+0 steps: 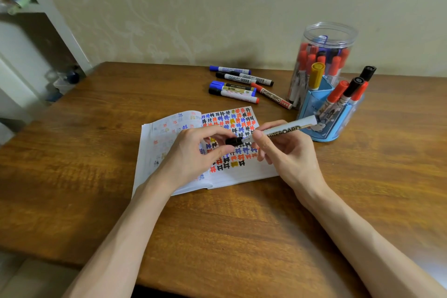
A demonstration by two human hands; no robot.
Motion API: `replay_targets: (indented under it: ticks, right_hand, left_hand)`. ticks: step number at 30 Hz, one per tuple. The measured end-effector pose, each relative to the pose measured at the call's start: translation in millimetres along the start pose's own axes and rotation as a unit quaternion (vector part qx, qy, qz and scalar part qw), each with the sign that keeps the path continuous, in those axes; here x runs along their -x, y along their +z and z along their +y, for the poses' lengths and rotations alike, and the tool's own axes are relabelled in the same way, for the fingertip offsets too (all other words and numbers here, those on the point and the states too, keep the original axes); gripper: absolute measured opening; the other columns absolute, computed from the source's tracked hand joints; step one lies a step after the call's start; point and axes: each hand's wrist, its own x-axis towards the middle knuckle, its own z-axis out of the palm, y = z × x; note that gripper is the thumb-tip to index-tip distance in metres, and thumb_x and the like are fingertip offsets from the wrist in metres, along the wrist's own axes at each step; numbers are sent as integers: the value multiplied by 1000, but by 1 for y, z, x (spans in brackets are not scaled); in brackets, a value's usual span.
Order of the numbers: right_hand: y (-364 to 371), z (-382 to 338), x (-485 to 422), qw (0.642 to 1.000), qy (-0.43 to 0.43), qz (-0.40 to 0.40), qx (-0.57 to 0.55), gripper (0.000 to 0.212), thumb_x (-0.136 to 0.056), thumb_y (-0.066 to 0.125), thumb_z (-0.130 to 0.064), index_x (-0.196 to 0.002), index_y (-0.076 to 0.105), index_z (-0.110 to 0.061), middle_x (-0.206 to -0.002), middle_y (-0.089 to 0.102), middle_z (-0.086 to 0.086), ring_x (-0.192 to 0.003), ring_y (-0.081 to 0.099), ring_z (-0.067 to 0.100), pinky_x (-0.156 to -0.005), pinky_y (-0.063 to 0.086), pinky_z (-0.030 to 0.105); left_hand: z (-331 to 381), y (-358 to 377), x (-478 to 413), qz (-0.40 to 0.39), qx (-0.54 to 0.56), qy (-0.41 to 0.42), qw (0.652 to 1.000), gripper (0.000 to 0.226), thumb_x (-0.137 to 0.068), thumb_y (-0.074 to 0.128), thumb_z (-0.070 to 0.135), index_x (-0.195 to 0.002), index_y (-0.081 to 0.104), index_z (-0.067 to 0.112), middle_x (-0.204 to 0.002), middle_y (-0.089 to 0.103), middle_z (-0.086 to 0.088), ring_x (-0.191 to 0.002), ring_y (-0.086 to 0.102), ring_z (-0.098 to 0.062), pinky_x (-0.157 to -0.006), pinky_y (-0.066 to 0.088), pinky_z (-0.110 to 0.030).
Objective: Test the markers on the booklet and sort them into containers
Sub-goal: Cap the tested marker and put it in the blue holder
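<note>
Markers (pixel 335 66) stand in the clear jar (pixel 331 29) and the blue holder (pixel 309 104).

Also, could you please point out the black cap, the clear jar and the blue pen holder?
black cap (pixel 233 141), head view, its visible middle.
clear jar (pixel 343 38), head view, bare upper wall.
blue pen holder (pixel 312 103), head view, left front panel.

Booklet (pixel 242 172) bears red, blue, black and yellow marks.
</note>
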Motion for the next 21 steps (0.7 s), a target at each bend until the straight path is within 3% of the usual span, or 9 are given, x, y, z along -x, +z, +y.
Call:
replay_targets:
  ticks: [4, 7, 11, 14, 17, 21]
  right_hand:
    - [-2, 0, 1, 1000, 19, -14, -7, 13, -92, 79, -27, -99, 78, -17, -86, 75, -9, -69, 69, 7, -61, 53, 20]
    - [-2, 0, 1, 999, 34, -27, -27, 14, -91, 79, -28, -101, 79, -17, -81, 76, -3, -70, 69, 8, -63, 53, 21]
    - [-1, 0, 1, 997, 45, -23, -57, 32, -100, 68, -38, -94, 79, -8, -81, 74, 13, -74, 68, 32, -72, 53, 40]
    - [0, 1, 1, 998, 39, -23, -48, 39, -100, 67, -42, -92, 79, -6, -79, 74, 13, -81, 67, 44, -80, 56, 52]
    - [1, 1, 3, 998, 41, -17, -53, 35, -99, 69, -38, -92, 79, -5, -78, 75, 9, -79, 71, 34, -89, 59, 55]
    - [2, 1, 5, 998, 31, -15, -58, 25, -101, 67, -28, -102, 80, -7, -81, 76, 9, -77, 73, 25, -88, 62, 49]
  left_hand:
    - [2, 1, 0, -8, 4, 4, 1000, 29, -87, 78, 28, -116, 74, 30, -105, 70, 26, -105, 62, 10, -78, 48, -5]
    - [2, 1, 0, -6, 8, 1, 1000, 28, -89, 78, 25, -115, 73, 32, -104, 71, 25, -106, 63, 9, -79, 47, -4]
    - [3, 1, 1, 2, 5, -3, 1000, 31, -92, 74, 23, -120, 70, 37, -105, 68, 28, -104, 63, 10, -79, 49, -6]
    - [4, 2, 3, -3, 18, -11, 1000, 30, -94, 71, 24, -118, 67, 41, -106, 63, 35, -105, 60, 18, -78, 47, -3]
    - [5, 6, 2, -2, 20, -7, 1000, 31, -93, 69, 24, -122, 67, 36, -108, 63, 32, -107, 60, 16, -79, 50, -6]
    - [9, 9, 2, 9, 29, 4, 1000, 33, -93, 67, 27, -126, 69, 26, -109, 66, 27, -108, 62, 13, -81, 54, -10]
